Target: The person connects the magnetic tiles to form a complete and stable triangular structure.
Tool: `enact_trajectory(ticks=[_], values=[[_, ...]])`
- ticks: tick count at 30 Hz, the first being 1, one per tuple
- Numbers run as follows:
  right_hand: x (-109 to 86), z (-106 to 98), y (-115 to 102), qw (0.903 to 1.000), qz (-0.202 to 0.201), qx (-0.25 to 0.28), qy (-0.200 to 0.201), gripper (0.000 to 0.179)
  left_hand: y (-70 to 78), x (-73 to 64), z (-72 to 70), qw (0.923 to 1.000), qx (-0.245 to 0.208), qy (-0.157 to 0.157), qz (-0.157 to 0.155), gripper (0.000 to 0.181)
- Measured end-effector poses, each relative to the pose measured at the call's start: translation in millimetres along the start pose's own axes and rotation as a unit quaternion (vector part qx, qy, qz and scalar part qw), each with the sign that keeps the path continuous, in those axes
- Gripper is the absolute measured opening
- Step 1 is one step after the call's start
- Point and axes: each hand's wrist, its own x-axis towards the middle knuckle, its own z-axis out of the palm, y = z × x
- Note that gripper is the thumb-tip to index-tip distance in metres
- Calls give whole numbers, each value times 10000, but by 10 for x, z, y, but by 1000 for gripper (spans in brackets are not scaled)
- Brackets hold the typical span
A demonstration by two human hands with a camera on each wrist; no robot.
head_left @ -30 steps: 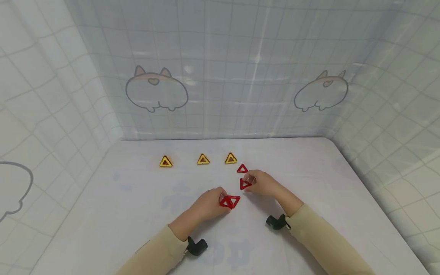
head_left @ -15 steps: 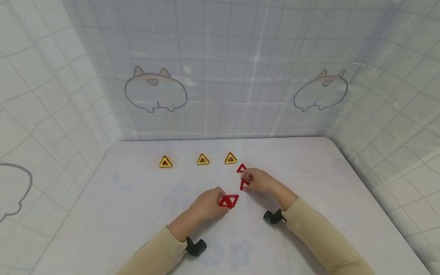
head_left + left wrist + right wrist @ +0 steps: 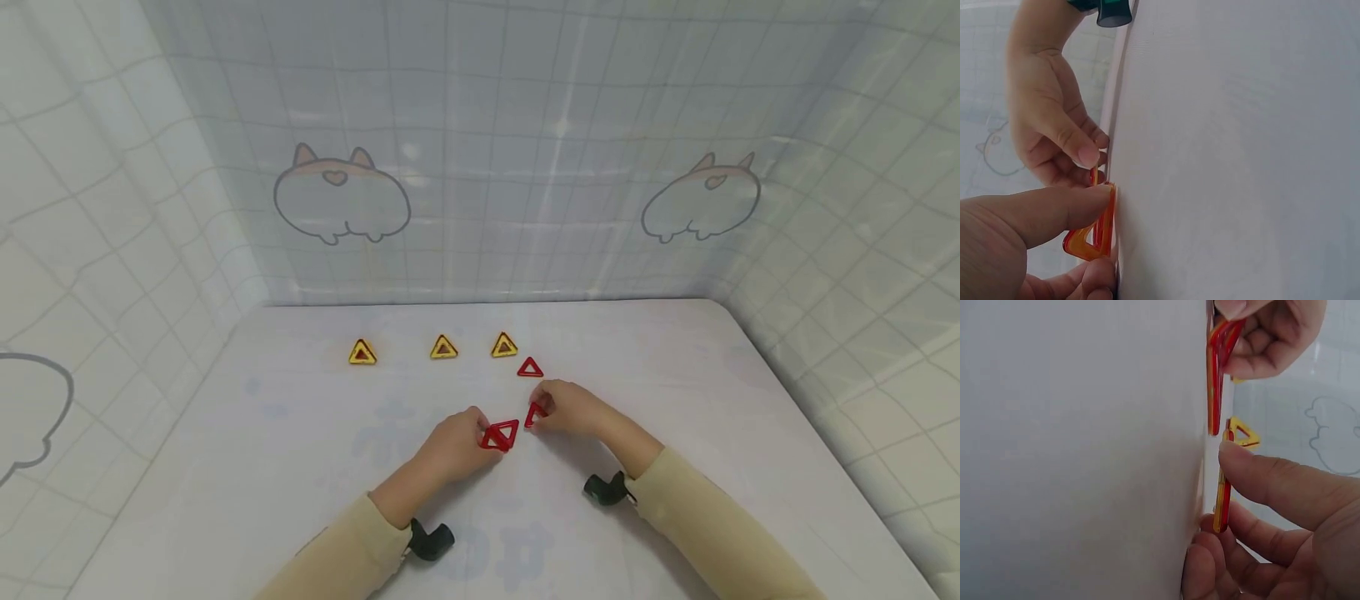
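My left hand (image 3: 453, 446) pinches a pair of joined red triangular magnetic tiles (image 3: 507, 433) between thumb and fingers, just above the table. In the left wrist view the two tiles (image 3: 1102, 234) meet at an angle. To the right, my right hand (image 3: 573, 410) pinches a single red triangular tile (image 3: 532, 414), partly hidden by its fingers. The right wrist view shows that tile (image 3: 1222, 500) edge-on, a short gap from the left hand's pair (image 3: 1215, 381). Just beyond the right hand, another red triangle (image 3: 530, 367) lies flat on the table.
Three yellow triangular pieces with dark centres form a row at the back: left piece (image 3: 362, 353), middle piece (image 3: 443, 347), right piece (image 3: 505, 345). The white-covered table (image 3: 300, 467) meets grid-patterned curtain walls (image 3: 495, 250) at the back and sides.
My right hand has come slightly nearer to me with its tile. The left hand's joined pair has turned a little, its outer tile tilting up, while that hand stays almost in place.
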Motion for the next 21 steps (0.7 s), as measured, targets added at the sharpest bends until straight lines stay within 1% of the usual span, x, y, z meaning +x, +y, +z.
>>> enact_trajectory(ticks=[7,11,16,21], values=[[-103,55,-21,9999,-41,120,-38,37,4,-6,10,9999,11,58,89,42],[-142,89,-56,9998,-199,80,-58,35,6,-21,6,9999,-24,79,143,41],[-161,120,-90,9992,-397,-24,-73,33,12,-34,-1,9998,-94,102,165,40],[-152,149,-119,9993,-364,-52,-104,32,-1,-29,3,9996,-95,111,245,40]])
